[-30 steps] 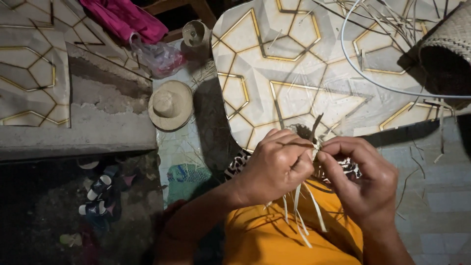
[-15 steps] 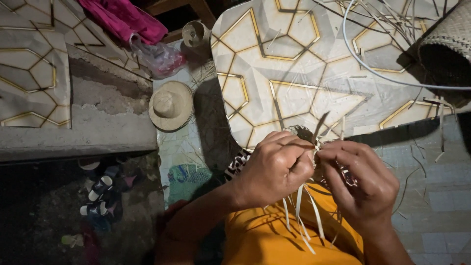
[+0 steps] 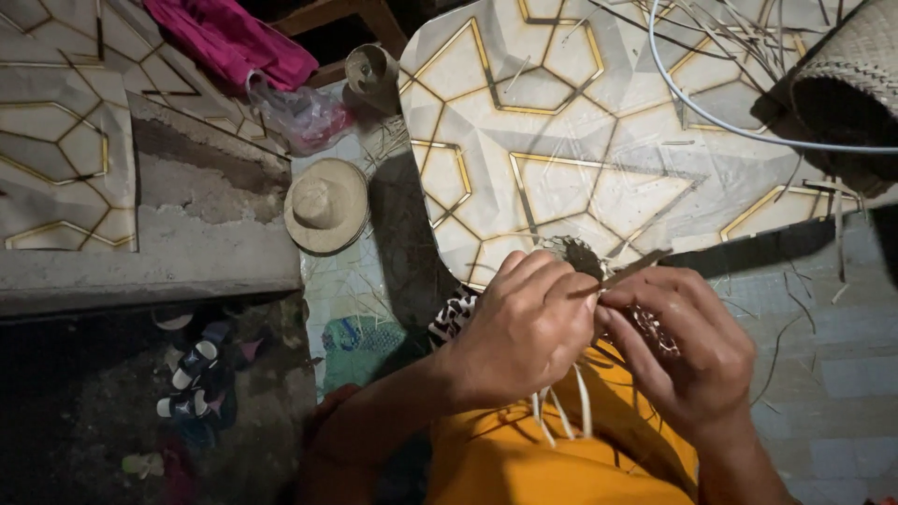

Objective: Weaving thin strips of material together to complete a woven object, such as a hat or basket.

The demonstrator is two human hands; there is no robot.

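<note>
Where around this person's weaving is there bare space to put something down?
The patterned board is bare in its middle, between the straw hat and the white cable. The grey tiles beside the right hand are open too. Crowded: the board's top right, strewn with loose strips by a woven basket.

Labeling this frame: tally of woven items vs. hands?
Hands: 2, left hand and right hand, both on the small woven piece
Woven pieces in hand: 1
Straw hats: 1
Woven baskets: 1
Total: 5
</note>
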